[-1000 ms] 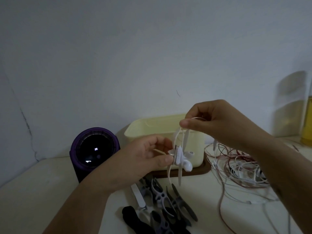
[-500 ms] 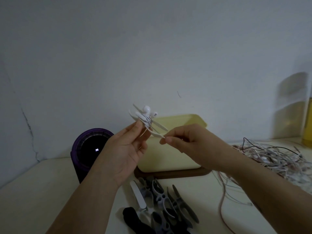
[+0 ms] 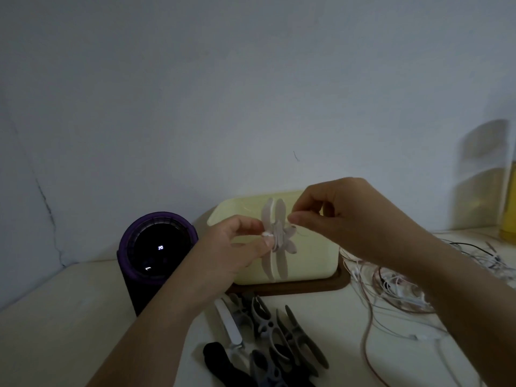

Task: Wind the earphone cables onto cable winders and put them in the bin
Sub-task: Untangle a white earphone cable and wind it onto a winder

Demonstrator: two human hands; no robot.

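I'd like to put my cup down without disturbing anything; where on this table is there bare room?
The widest bare patch of table lies at the near left, in front of the purple device. A narrow strip runs between the spare winders and the cable tangle. The right side is crowded.

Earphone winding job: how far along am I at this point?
Done: cannot tell; the inside of the yellow bin is hidden. In hand: the left hand pinches a white winder before the bin, and the right hand pinches the earphone cable at its middle, apparently finishing the wrap. Left: binning it, then the tangled cable pile on the right and the spare winders lying in front.
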